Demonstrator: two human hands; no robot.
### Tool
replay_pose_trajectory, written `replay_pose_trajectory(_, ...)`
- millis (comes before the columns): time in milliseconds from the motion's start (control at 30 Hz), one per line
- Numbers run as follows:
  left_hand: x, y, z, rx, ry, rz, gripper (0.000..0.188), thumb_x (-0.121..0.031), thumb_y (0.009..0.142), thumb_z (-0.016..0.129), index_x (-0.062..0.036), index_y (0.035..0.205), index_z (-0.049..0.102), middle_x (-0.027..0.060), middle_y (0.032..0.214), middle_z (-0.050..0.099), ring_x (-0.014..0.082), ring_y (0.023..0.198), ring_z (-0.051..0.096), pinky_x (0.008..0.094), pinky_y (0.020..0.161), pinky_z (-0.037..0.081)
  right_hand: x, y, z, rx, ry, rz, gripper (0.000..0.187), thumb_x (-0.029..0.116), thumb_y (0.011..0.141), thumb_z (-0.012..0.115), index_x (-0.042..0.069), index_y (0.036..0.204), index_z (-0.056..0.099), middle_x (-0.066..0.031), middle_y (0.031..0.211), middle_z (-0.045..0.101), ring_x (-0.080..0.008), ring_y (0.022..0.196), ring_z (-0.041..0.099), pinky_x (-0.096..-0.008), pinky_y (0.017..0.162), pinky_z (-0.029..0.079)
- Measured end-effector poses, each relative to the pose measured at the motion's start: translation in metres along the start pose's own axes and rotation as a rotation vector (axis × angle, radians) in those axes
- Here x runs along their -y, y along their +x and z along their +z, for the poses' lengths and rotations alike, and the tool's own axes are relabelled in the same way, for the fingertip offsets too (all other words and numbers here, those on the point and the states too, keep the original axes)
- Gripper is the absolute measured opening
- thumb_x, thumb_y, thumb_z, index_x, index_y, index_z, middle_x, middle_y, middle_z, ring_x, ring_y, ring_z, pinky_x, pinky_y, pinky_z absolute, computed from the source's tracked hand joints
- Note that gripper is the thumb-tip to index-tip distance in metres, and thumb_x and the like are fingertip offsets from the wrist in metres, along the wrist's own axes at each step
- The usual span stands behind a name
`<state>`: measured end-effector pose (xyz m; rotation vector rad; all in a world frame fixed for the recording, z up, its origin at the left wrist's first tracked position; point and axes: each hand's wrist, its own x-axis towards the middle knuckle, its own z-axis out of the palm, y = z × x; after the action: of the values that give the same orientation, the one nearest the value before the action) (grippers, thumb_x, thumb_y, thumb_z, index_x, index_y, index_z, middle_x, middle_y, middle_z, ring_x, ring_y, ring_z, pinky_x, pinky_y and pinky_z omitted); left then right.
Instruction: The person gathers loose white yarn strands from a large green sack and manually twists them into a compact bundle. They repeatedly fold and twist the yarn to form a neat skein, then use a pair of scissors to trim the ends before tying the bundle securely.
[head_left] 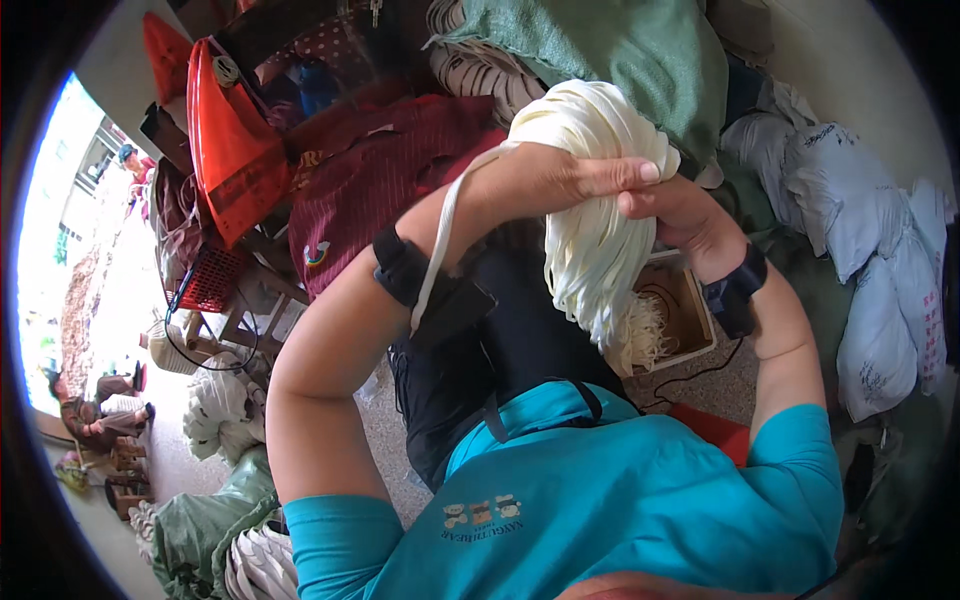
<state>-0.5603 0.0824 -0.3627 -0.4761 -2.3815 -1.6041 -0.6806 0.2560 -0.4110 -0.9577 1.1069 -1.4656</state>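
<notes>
A thick bundle of cream-white flat cords (600, 250) hangs in front of me, folded over at its top, its cut ends frayed at the bottom. My left hand (560, 180) is closed around the upper part from the left, thumb across the front. From the right, my right hand (690, 215) grips the same bundle, its thumb tip close to the left thumb. Most fingers of both hands are hidden behind the cords. One loose strand (445, 240) lies over my left wrist and dangles beside the forearm.
Beneath the bundle's ends stands an open box (690, 325). Dark red striped cloth (360, 190) lies beyond my left arm, near a red bag (230, 150). A green woven sack (640, 60) sits ahead; white filled bags (860, 200) pile up at right. Another person (100, 410) sits far left.
</notes>
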Motion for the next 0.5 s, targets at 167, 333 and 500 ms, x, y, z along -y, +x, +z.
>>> replay_pose_trajectory(167,-0.003,0.002,0.009,-0.127,-0.016,-0.267,0.06,-0.056,0.086,0.071,-0.0018,0.113,0.069,0.0155,0.106,0.071,0.0254,0.101,0.067,0.0367,0.088,0.052,-0.013,0.009,0.021,0.095,0.281,-0.007,0.072,0.027,0.08,0.079,-0.002,0.137,0.046,-0.0179,0.123,0.064,-0.028,0.11,0.065,-0.0416,0.094,0.055)
replay_pose_trajectory(333,0.009,-0.003,0.015,-0.24,0.055,-0.224,0.055,-0.054,0.092,0.063,-0.0002,0.104,0.07,0.0144,0.089,0.07,0.0242,0.083,0.068,0.0372,0.076,0.053,-0.026,0.02,0.024,-0.005,0.379,0.161,0.061,0.024,0.081,0.075,-0.002,0.13,0.05,-0.0194,0.113,0.066,-0.032,0.102,0.068,-0.0439,0.091,0.057)
replay_pose_trajectory(500,0.021,-0.006,0.016,-0.125,0.058,-0.292,0.061,-0.058,0.098,0.048,-0.0014,0.109,0.068,0.013,0.088,0.068,0.0232,0.078,0.066,0.034,0.072,0.053,-0.035,0.01,0.033,-0.051,0.48,0.125,0.045,0.017,0.08,0.07,-0.001,0.119,0.057,-0.0146,0.096,0.068,-0.0275,0.088,0.069,-0.042,0.084,0.058)
